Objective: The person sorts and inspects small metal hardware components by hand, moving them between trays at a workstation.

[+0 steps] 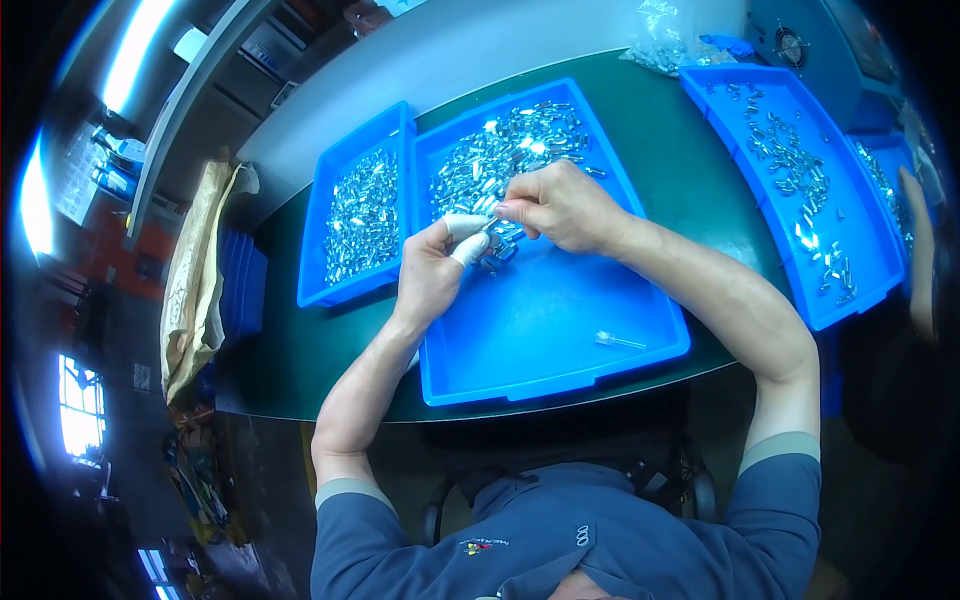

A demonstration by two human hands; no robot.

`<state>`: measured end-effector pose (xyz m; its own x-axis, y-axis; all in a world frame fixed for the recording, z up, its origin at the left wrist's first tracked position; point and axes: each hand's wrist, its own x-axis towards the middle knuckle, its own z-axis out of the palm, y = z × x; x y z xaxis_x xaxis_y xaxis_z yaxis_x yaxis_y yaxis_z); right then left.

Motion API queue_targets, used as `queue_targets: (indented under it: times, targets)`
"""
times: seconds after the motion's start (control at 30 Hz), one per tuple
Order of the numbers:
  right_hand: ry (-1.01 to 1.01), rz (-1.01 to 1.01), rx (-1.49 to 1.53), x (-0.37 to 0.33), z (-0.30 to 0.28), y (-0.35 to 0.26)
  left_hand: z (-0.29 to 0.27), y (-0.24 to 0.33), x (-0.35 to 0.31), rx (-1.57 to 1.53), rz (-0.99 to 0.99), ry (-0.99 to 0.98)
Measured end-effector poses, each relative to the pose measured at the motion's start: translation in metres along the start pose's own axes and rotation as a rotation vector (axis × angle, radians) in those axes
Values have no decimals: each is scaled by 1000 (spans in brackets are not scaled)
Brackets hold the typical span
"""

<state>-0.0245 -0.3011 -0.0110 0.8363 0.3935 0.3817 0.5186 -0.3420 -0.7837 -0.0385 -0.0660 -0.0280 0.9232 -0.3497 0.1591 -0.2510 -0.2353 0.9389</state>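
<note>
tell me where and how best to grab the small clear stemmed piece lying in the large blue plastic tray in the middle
Probably pinch the small clear stemmed piece across its wider left end, coming from above and slightly left. It lies flat with its thin stem pointing right, toward the near tray wall, while its left side has more bare floor.

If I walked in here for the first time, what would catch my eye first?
Probably the large blue tray in the middle, with shiny metal parts heaped toward its far end. Over it, the left hand, with white covers on thumb and a finger, nearly meets the right hand. Another blue tray with metal parts lies to the right.
</note>
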Motion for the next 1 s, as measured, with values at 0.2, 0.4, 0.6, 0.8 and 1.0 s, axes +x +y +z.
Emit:
queue_targets:
  times: [0.2,0.4,0.6,0.8,1.0]
  targets:
    - [-23,-15,35,0,7,3,-18,8,-8,152,27,16]
    - [98,75,194,6,-2,14,-69,26,8,985,492,494]
    - [132,62,192,6,0,18,-14,30,-23,1065,338,11]
    - [71,97,173,6,1,12,7,19,-23,1151,289,-57]
    - [-24,94,102,3,2,14,2,16,-26,868,127,-34]
